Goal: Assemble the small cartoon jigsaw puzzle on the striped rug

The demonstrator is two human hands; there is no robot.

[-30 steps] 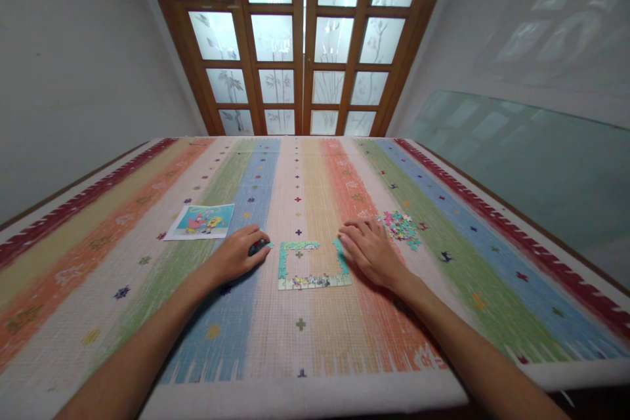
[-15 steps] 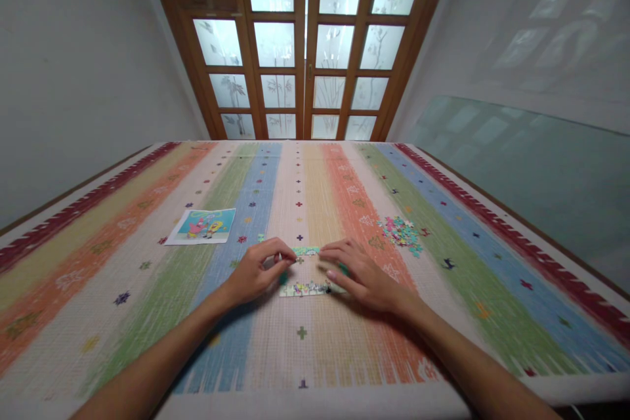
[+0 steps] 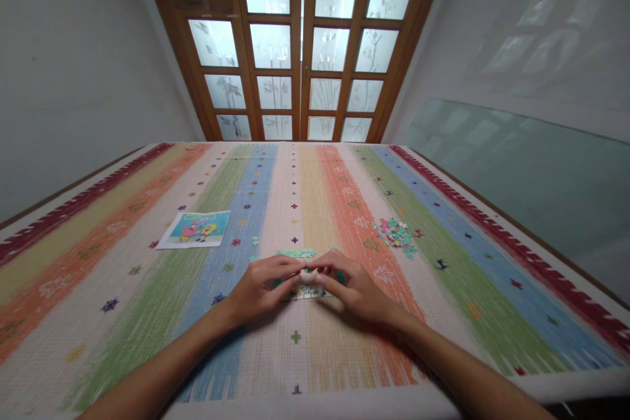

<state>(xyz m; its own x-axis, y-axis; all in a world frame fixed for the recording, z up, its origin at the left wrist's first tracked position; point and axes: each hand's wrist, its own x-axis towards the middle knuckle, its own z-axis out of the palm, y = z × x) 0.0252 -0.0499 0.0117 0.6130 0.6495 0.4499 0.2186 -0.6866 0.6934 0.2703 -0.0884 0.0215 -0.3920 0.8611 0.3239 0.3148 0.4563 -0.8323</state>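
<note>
My left hand and my right hand meet at the middle of the cloth, thumbs and fingertips pinched together. Between them they hold a small pale jigsaw piece, its whitish side toward me. Just beyond my fingers lies an assembled strip of jigsaw pieces in green and turquoise. A second joined strip, patterned in mixed colours, lies beneath and nearer to me, partly covered by my hands. Turquoise bits beside my palms are mostly hidden by the fingers.
A picture card with two cartoon figures lies to the left. To the right is a heap of loose jigsaw pieces. A few single pieces lie beyond my left hand. A striped cloth covers the table.
My hands have come together from either side of the strips, and a pale jigsaw piece now shows between the fingertips. The view has shifted slightly.
</note>
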